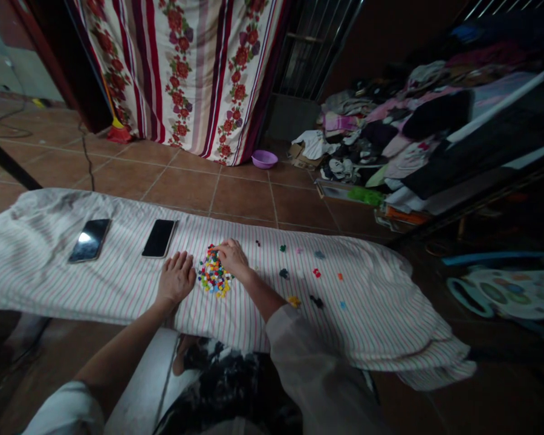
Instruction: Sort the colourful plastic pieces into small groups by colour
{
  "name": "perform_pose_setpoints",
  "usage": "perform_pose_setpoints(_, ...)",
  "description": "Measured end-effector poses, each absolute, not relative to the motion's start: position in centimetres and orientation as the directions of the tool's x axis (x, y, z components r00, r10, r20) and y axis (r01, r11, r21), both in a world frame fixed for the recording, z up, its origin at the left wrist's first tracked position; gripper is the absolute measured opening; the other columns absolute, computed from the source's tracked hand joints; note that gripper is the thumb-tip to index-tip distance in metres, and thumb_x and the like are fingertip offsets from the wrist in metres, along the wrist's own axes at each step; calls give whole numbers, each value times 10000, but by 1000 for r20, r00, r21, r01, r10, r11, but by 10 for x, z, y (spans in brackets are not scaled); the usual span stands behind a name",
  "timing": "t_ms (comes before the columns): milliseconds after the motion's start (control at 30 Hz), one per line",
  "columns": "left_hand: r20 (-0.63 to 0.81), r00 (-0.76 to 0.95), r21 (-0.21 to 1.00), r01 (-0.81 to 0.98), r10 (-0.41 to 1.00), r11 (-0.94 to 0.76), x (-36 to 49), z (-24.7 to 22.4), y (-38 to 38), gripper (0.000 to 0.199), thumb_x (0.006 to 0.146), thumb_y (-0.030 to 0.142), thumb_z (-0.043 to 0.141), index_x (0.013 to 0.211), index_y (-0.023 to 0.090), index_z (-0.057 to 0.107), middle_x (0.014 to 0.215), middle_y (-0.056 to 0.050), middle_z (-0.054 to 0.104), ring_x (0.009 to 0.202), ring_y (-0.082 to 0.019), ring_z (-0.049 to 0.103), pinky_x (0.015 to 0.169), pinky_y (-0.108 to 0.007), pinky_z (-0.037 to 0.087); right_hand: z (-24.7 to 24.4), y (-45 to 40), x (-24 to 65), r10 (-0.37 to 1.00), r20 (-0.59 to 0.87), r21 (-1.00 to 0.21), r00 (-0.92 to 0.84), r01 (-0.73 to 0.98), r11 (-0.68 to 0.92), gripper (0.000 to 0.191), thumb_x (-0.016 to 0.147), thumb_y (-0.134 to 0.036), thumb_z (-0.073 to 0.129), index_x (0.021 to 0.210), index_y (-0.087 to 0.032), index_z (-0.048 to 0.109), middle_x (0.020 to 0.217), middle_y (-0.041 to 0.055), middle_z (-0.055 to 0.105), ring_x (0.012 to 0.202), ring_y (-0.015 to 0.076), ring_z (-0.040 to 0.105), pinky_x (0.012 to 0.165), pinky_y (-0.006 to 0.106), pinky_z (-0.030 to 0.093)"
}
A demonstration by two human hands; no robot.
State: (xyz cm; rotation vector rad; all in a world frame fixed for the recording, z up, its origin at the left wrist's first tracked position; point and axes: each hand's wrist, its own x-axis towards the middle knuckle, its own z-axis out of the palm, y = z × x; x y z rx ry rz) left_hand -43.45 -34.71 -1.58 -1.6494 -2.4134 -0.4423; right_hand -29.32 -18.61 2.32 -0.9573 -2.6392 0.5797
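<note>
A pile of small multicoloured plastic pieces (pixel 216 279) lies on a striped cloth (pixel 131 290). Flat on the cloth just left of the pile rests my left hand (pixel 176 278), fingers stretched out, holding nothing. My right hand (pixel 233 257) reaches over the pile's upper right side, its fingertips bent down and touching the pieces; whatever is between them is too small to make out. To the right sit small sorted groups, among them dark green pieces (pixel 283 248), red pieces (pixel 317 273), yellow pieces (pixel 294 301), black pieces (pixel 316 301), an orange piece (pixel 340 277) and a blue piece (pixel 343 304).
Two phones, one dark (pixel 89 240) and one light-edged (pixel 159 238), lie on the cloth's left part. Beyond it are a tiled floor (pixel 185 184), a floral curtain (pixel 185 78), a purple basin (pixel 264 159), a red broom (pixel 119 132) and heaped clothes (pixel 390 127).
</note>
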Motion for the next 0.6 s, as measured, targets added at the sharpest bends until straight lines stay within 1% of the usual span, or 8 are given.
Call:
perform_pose_setpoints(100, 330, -362, 138, 932, 872, 335, -435, -17, -347, 495, 932, 358, 357, 1298, 138, 607, 1414, -144, 562, 1355, -311, 475, 1113, -474, 335, 25, -190, -301, 666, 88, -432, -741, 573, 696, 317, 957, -199, 478, 1103, -288, 745, 1141, 53, 616, 1089, 194, 499, 991, 314, 387)
perform_pose_setpoints(267, 333, -353, 136, 936, 874, 325, -435, -17, -347, 499, 933, 362, 364, 1301, 129, 606, 1414, -150, 561, 1355, -316, 475, 1110, -482, 342, 24, -195, -306, 645, 25, -361, -764, 595, 718, 336, 975, -221, 456, 1167, -310, 717, 1157, 55, 634, 1116, 220, 457, 987, 345, 353)
perform_pose_setpoints(433, 334, -351, 137, 936, 875, 323, -435, -16, -347, 496, 933, 360, 363, 1297, 130, 610, 1412, -150, 562, 1354, -322, 475, 1108, -485, 344, 28, -195, -306, 615, 8, -294, -789, 586, 755, 343, 981, -223, 435, 1186, -292, 701, 1185, 58, 641, 1137, 232, 441, 971, 352, 338)
perform_pose_setpoints(600, 344, -370, 175, 928, 863, 329, -435, -19, -346, 482, 926, 359, 383, 1290, 144, 613, 1414, -151, 560, 1364, -317, 467, 1110, -479, 342, 35, -195, -309, 619, -18, -229, -785, 606, 762, 332, 975, -215, 440, 1167, -297, 698, 1179, 65, 647, 1151, 233, 439, 948, 355, 344)
